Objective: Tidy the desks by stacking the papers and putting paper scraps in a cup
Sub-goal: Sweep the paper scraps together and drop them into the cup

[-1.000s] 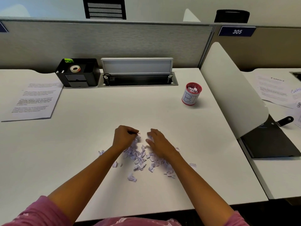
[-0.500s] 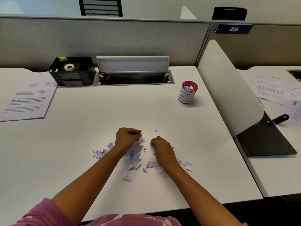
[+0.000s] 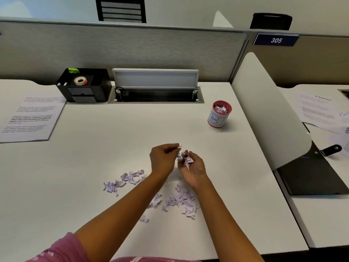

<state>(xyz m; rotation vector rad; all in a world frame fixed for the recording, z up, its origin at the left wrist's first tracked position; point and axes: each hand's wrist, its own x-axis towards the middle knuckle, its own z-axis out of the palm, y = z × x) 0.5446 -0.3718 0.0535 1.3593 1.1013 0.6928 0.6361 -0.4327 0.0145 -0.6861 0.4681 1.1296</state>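
Note:
Pale purple paper scraps (image 3: 177, 202) lie scattered on the white desk (image 3: 94, 167) near its front, with a smaller cluster (image 3: 124, 181) to the left. My right hand (image 3: 192, 167) is raised above the desk, palm up, cupping a bunch of scraps (image 3: 184, 157). Beside it my left hand (image 3: 163, 157) pinches a small scrap at its fingertips, right over the cupped bunch. A red cup (image 3: 219, 114) with a white label stands at the back right of the desk, partly filled with scraps.
A printed sheet (image 3: 32, 118) lies at the desk's left. A black organiser (image 3: 85, 85) with a tape roll and an open cable tray (image 3: 156, 95) line the back. A white curved divider (image 3: 268, 110) separates the right desk, where more papers (image 3: 319, 110) lie.
Both hands lifted off the scrap pile and moved away from me. The right hand turned palm up with gathered scraps, and the left hand now holds a scrap next to it.

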